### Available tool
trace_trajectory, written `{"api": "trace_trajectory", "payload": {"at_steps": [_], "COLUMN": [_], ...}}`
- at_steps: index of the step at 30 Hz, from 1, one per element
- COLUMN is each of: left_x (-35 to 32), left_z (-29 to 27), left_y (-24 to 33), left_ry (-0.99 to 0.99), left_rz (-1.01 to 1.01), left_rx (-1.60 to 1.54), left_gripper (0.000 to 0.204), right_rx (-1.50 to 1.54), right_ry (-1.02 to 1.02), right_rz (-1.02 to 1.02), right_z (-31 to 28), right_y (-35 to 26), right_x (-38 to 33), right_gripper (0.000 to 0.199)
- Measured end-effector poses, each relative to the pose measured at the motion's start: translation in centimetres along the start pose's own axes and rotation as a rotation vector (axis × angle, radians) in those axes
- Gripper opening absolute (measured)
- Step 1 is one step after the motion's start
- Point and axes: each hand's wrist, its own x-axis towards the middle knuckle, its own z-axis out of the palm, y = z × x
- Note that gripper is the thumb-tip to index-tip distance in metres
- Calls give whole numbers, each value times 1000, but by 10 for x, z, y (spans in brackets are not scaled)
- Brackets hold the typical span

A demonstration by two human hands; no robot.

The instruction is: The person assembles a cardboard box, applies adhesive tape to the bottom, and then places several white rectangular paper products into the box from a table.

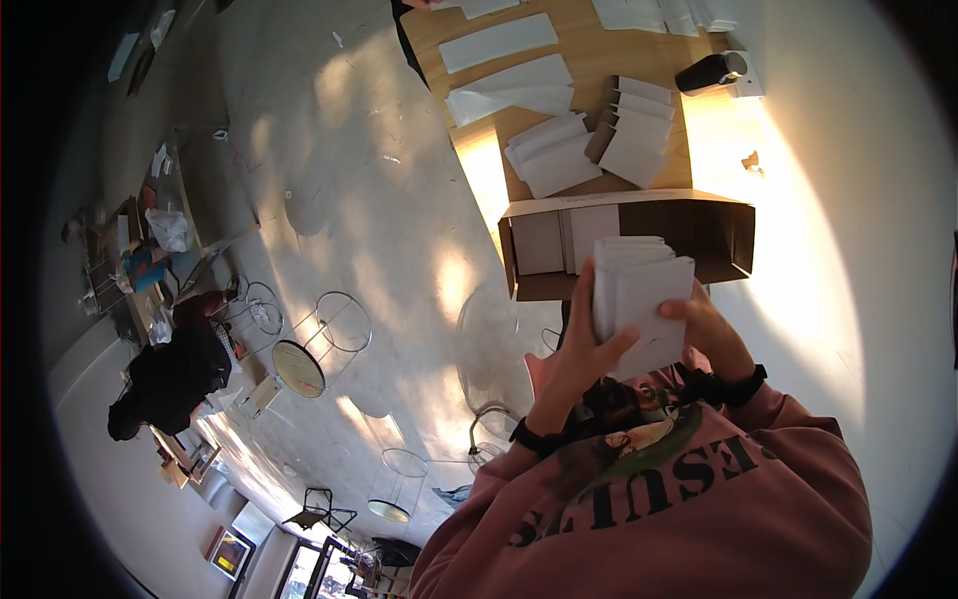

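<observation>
A stack of flat white cartons [651, 304] is between my two hands, in front of my chest. My left hand [587, 349] grips its left side, thumb laid across the lower part of the top piece. From the right, my right hand [704, 324] closes on the other edge, its thumb on the front face. The pieces fan out slightly at the upper end. Just beyond the stack stands an open brown cardboard box [689, 232]. Upright white cartons [541, 240] fill its left part, and the stack hides some of its near side.
On the wooden table [599, 55] past the box lie two fanned carton piles [634, 135] and white sheets [499, 42]. A black cylinder [711, 73] lies near the right wall. Round stools [299, 367] stand on the floor at left, with a person in black [180, 374] farther off.
</observation>
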Motion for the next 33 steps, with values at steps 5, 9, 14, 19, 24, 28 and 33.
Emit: {"api": "trace_trajectory", "payload": {"at_steps": [5, 9, 14, 19, 24, 28, 33], "left_x": [40, 62, 76, 78, 79, 76, 75], "left_z": [-2, -28, -34, -18, -11, -10, -15], "left_y": [-51, -61, -82, -85, -93, -91, -101], "left_ry": [115, 146, 175, 150, 140, 131, 106], "left_rz": [-96, -76, -155, -265, -273, -367, -279], "left_rx": [429, 1013, 1179, 1187, 1265, 1275, 1271], "left_gripper": [48, 47, 55, 71, 87, 88, 88], "right_rx": [129, 83, 81, -43, -233, -224, -253], "right_ry": [303, 364, 340, 389, 395, 259, 178], "right_rz": [36, 129, 258, 101, 54, 106, 313], "right_z": [-58, -107, -118, -126, -136, -130, -150], "right_y": [-6, 7, -2, -8, 15, 31, 44], "right_x": [-4, 14, 36, 45, 58, 85, 119], "right_gripper": [54, 49, 47, 60, 70, 73, 69]}}
